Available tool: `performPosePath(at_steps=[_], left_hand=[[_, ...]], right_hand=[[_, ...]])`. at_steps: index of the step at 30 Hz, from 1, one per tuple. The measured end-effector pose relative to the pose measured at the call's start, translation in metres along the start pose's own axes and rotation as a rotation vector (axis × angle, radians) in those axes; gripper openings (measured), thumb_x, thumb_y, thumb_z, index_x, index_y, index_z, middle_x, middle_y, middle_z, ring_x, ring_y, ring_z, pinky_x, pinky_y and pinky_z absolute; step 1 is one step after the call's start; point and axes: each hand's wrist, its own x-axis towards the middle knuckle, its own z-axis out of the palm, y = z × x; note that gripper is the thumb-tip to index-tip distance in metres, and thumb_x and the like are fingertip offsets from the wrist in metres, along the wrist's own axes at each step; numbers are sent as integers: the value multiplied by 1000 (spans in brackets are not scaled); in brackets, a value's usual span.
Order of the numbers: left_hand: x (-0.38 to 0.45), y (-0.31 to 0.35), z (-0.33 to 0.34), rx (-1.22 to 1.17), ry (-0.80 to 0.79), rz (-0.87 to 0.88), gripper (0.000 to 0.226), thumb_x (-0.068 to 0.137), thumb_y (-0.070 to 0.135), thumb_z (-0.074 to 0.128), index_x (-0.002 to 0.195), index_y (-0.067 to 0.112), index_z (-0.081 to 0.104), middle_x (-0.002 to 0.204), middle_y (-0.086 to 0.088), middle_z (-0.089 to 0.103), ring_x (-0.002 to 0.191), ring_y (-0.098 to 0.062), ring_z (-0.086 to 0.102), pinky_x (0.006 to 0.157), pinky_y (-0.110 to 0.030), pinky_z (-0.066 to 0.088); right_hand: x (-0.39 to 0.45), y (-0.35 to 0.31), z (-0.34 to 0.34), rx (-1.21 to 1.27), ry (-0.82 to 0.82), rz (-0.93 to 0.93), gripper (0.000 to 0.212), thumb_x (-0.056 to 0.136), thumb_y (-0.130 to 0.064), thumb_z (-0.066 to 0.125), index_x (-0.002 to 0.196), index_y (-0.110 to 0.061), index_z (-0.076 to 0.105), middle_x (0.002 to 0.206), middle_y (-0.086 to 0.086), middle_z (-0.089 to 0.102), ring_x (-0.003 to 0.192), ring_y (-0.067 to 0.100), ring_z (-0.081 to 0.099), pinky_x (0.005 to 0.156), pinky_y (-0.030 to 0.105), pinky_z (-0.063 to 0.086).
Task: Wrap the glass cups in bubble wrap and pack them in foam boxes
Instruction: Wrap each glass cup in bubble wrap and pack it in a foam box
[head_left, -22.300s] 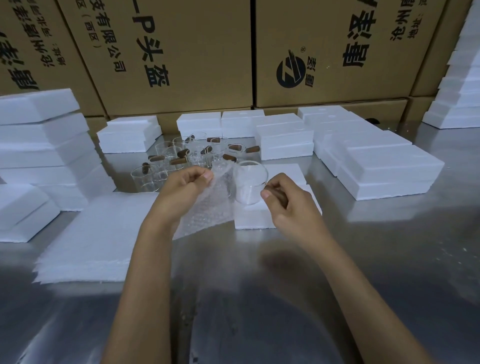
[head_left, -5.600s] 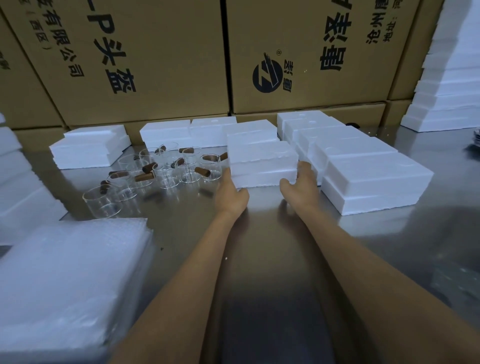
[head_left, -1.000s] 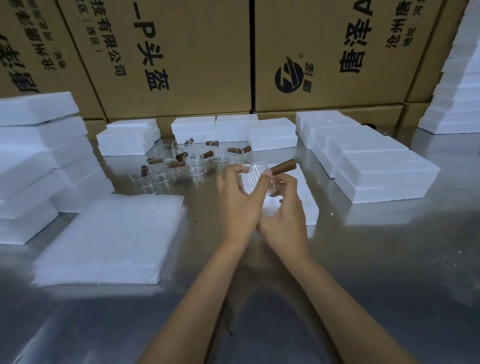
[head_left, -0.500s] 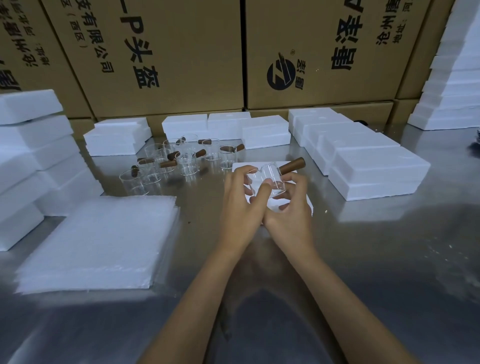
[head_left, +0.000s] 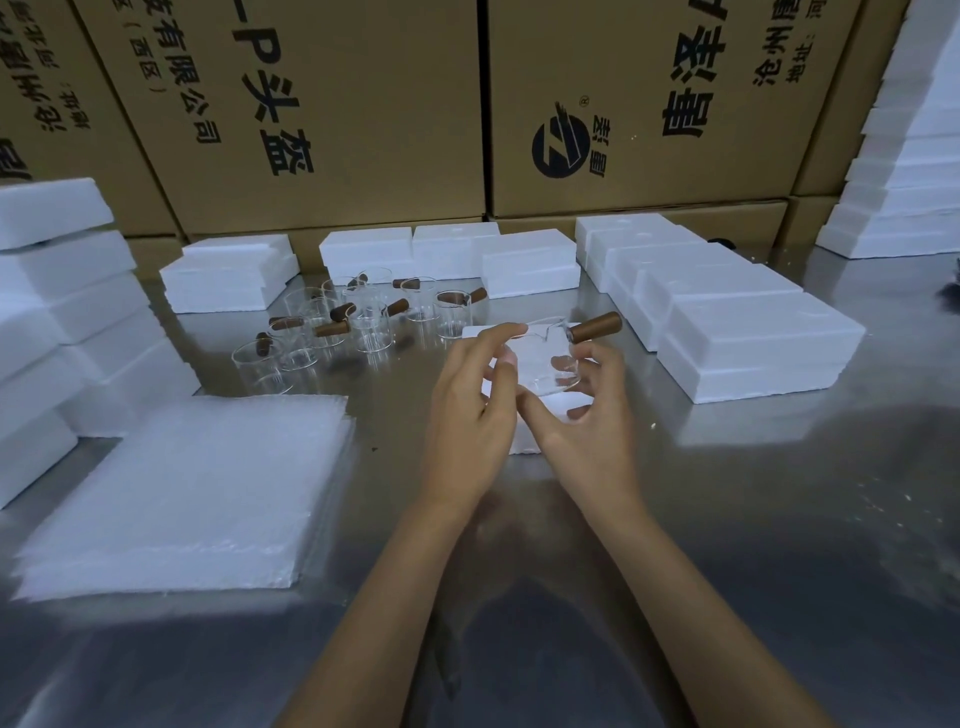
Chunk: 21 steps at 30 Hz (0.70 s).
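Between both hands (head_left: 524, 410), tilted glass cup (head_left: 550, 364).

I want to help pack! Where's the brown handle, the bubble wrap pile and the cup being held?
brown handle (head_left: 597, 327), head view, middle of the wood.
bubble wrap pile (head_left: 182, 493), head view, top sheet.
held cup (head_left: 551, 373), head view, glass wall.

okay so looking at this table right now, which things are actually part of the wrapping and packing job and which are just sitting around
Part of the job:
glass cup, held by left hand and right hand
open foam box under it
bubble wrap stack
waiting glass cups
closed foam boxes

Just lying about:
cardboard cartons
metal table
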Motion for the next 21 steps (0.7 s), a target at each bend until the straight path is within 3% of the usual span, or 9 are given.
performPosePath(at_steps=[5,9,12,14,18,21], left_hand=[[-1,-2,-1,5,-41,2,42,94,18,42,129,36,57,117,14,59,104,-1,56,78,-7,43],[3,-4,-3,-9,-85,-64,57,80,17,53,133,38,49,121,19,55,107,-2,54,78,-16,44],[3,-8,-6,42,-156,-41,68,81,7,64,139,34,43,136,19,48,123,3,44,94,-22,43],[2,-7,-5,68,-164,-34,71,83,11,72,142,33,40,142,19,45,131,-2,41,104,-26,40],[1,-2,-2,43,-107,-49,69,81,23,81,137,38,44,134,20,51,125,2,45,96,-16,41],[3,1,-5,9,-83,-32,65,81,18,81,133,38,48,131,22,56,124,2,49,91,-10,41]], right_hand=[[2,-1,-3,35,-7,11,54,71,-42,79,113,-45,46,110,-24,63,105,-2,60,82,25,51],[5,-6,-7,222,-33,139,49,76,-26,84,115,-31,54,107,-12,69,95,3,66,76,18,49],[7,-13,-13,398,-77,254,52,71,-31,83,116,-21,58,100,-6,75,92,7,70,74,21,49],[8,-17,-16,433,-121,304,54,67,-38,76,116,-19,61,98,-8,76,91,13,72,71,28,48],[8,-18,-17,461,-162,345,50,67,-40,73,112,-19,65,104,0,76,85,19,68,67,31,43],[9,-18,-17,472,-230,333,48,68,-39,73,110,-18,67,105,2,75,84,17,70,68,33,44]])
